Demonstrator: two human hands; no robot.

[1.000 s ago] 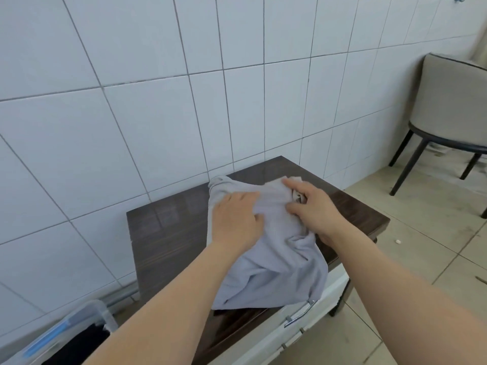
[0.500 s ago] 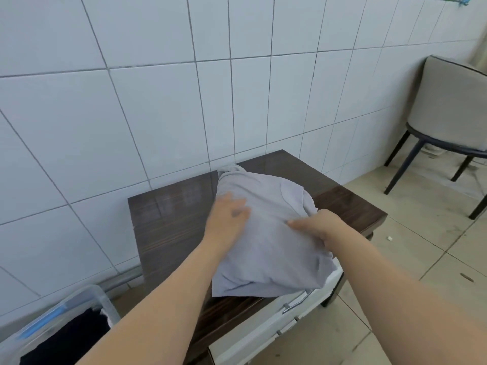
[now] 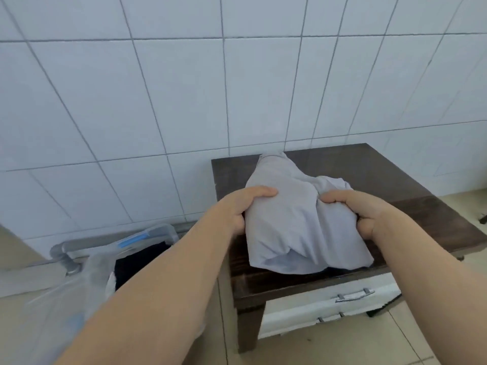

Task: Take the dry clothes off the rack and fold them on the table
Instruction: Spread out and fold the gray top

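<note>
Pale grey garment (image 3: 303,227) lies bunched on the desk (image 3: 395,175), mid-fold. Left hand (image 3: 237,206) and right hand (image 3: 361,212) each clutch a side in their grip. Next, probably lift it and fold it neatly.

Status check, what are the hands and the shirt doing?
Left hand and right hand both gripping grey garment. Garment bunched on dark table. Nothing in the way.

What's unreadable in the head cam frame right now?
- Drying rack: outside the head view.
- Garment type: the grey cloth is bunched between the left hand and right hand.
- Dark item under the cloth's front edge: mostly covered.
- Bin contents: dark fabric only, partly blocked by the left forearm.
- Table right edge: cut off by the frame.
</note>
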